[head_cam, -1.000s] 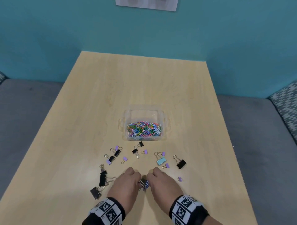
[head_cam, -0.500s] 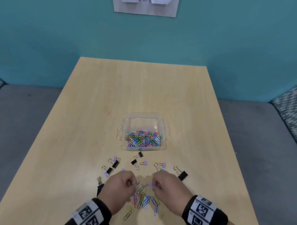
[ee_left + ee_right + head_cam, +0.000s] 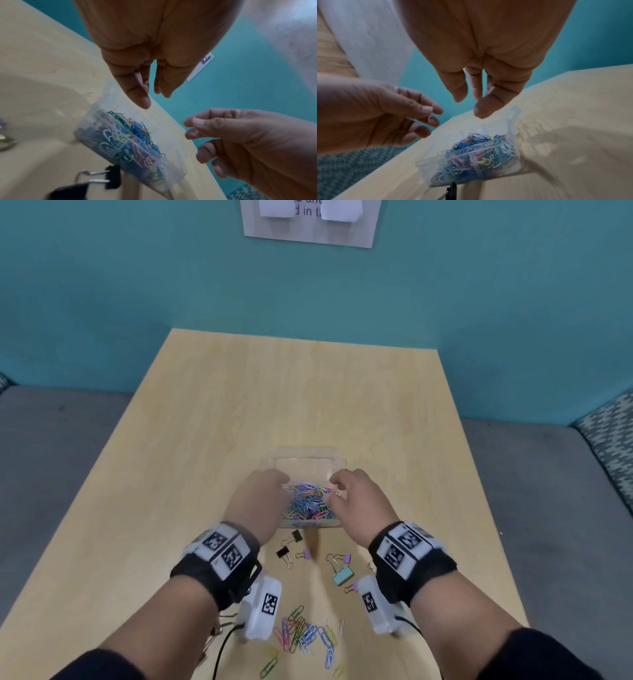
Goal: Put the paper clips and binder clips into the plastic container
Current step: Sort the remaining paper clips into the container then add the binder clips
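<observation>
The clear plastic container [image 3: 301,459] stands mid-table, with a heap of coloured paper clips [image 3: 308,503] in it. Both my hands hover just above it. My left hand [image 3: 265,494] is over its left side, and the left wrist view shows its fingers [image 3: 142,100] straight and holding nothing. My right hand [image 3: 354,496] is over the right side with loose, empty fingers [image 3: 462,94]. A loose pile of paper clips [image 3: 305,635] lies near the table's front edge. Black binder clips [image 3: 296,536], a teal one [image 3: 342,576] and small purple ones [image 3: 307,553] lie between pile and container.
The wooden table [image 3: 301,392] meets a teal wall at the back, where a paper sign [image 3: 308,220] hangs. Grey upholstery [image 3: 51,457] flanks the table on both sides. More binder clips are partly hidden under my left forearm.
Both hands have travelled from the loose clips by the front edge forward to above the container. Their fingers, pinched together before, are now relaxed and empty.
</observation>
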The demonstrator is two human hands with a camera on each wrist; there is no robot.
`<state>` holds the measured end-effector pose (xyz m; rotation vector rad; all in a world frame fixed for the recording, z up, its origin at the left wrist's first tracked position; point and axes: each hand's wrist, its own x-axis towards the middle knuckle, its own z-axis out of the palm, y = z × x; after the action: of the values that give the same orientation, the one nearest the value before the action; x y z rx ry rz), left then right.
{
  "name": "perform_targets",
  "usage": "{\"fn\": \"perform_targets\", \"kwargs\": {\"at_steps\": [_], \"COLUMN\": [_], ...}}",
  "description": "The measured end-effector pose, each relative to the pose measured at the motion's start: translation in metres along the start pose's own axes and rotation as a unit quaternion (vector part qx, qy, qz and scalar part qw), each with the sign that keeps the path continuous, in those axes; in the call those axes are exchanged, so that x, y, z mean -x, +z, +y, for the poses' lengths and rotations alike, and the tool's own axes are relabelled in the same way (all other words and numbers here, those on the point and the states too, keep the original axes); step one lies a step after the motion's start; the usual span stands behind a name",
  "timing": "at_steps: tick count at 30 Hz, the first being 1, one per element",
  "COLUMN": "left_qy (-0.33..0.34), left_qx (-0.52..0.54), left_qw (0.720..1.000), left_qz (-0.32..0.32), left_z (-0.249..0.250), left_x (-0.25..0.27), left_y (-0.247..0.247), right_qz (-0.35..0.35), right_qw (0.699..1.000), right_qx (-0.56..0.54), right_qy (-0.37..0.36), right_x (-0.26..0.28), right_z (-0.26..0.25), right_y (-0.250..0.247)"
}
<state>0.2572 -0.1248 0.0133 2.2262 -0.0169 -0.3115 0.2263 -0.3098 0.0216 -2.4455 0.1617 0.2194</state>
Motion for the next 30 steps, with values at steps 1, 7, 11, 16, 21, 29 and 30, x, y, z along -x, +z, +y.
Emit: {"fn": "perform_targets", "kwargs": {"at_steps": [1, 7, 11, 16, 21, 29, 30], "left_qy": [-0.001, 0.002, -0.025, -0.007, 0.011, 0.081, 0.085], "left_qx": [0.005, -0.199, -0.272, -0.300, -0.244, -0.241, -0.236], "left_qw": [1.000, 0.966, 0.926, 0.933, 0.960, 0.955, 0.956], "left_qz": [0.008, -0.166, -0.260, -0.198, -0.136, -0.153, -0.153], "left_z": [-0.004, -0.062, -0.088, -0.078, -0.070, -0.082, -0.081], "left_x": [0.012, 0.130, 0.169, 0.163, 0.152, 0.157, 0.153], "left_y": [-0.004, -0.004, 0.007, 0.023, 0.032, 0.044, 0.047], "right_qz": [0.011, -0.179, -0.261, -0.208, -0.158, -0.131, -0.126], "right_qw": [1.000, 0.982, 0.949, 0.961, 0.976, 0.978, 0.978], "right_qx": [-0.009, 0.052, 0.168, 0.180, 0.149, 0.161, 0.162], "right_qy": [-0.012, -0.034, -0.042, -0.023, -0.013, -0.006, -0.018], "right_x": [0.014, 0.133, 0.173, 0.162, 0.152, 0.180, 0.176], "right_z": [0.004, 0.046, 0.058, 0.046, 0.036, 0.034, 0.032], "right_y": [-0.003, 0.022, 0.043, 0.061, 0.070, 0.089, 0.094]}}
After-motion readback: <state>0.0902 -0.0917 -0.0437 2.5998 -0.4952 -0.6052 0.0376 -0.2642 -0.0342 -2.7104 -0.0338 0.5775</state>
